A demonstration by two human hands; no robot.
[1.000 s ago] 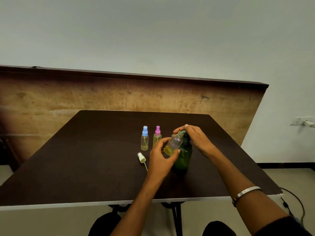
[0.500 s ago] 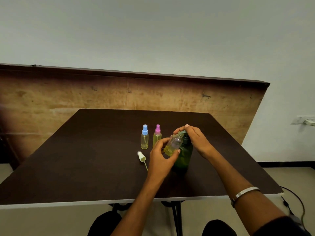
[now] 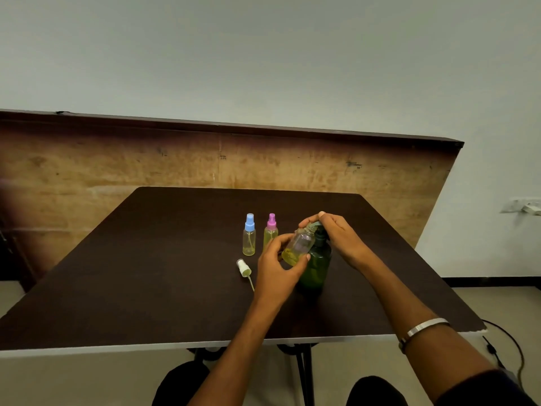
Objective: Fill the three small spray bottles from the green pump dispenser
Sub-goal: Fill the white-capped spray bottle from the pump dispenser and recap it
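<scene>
The green pump dispenser (image 3: 317, 266) stands upright on the dark table (image 3: 146, 259). My right hand (image 3: 339, 238) rests on top of its pump head, fingers curved over the nozzle. My left hand (image 3: 278, 268) holds an uncapped small clear bottle (image 3: 298, 247), tilted, its open neck up under the nozzle and yellow liquid in its lower part. Its white spray cap (image 3: 243, 267) with dip tube lies on the table to the left. A blue-capped bottle (image 3: 249, 235) and a pink-capped bottle (image 3: 270, 233) stand upright behind, both holding yellow liquid.
A worn wooden panel (image 3: 117, 171) rises behind the table's far edge. The near table edge is white. A black cable (image 3: 509, 344) lies on the floor at the right, and a wall socket (image 3: 524, 206) sits at the far right.
The hands, tilted bottle and dispenser keep their positions. Only the view has shifted slightly.
</scene>
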